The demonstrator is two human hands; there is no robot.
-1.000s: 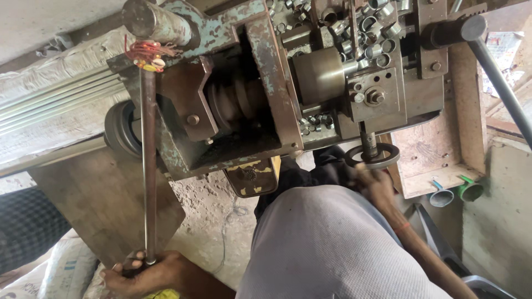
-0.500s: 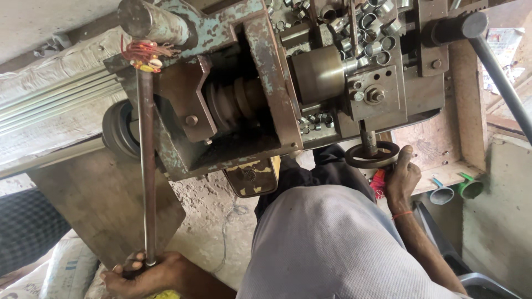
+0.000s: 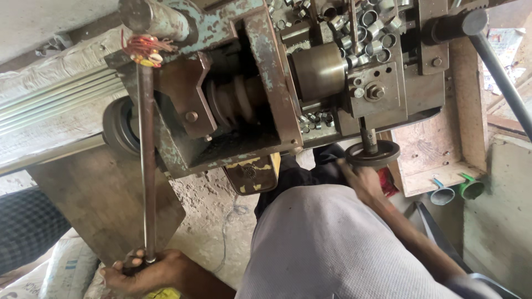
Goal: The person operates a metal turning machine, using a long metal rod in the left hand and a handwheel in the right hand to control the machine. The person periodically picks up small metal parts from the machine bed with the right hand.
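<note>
Both hands on the machine (image 3: 249, 99).
Your left hand (image 3: 145, 271) holds a closed grip on the long lever (image 3: 147, 166) for leverage; your right hand (image 3: 363, 180) grips the small handwheel (image 3: 372, 154).

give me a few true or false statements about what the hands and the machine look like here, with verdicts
1. The left hand grips the lower end of the long metal lever rod. True.
2. The right hand rests on the green pipe fitting. False: it is at the small round handwheel under the machine; the green fitting lies apart, to the right.
3. Many small metal rings lie piled on top of the machine. True.
4. The lever rod is bare at its top. False: red and orange thread is wound around it there.
5. Both hands are on the handwheel. False: only the right hand is there.
</note>
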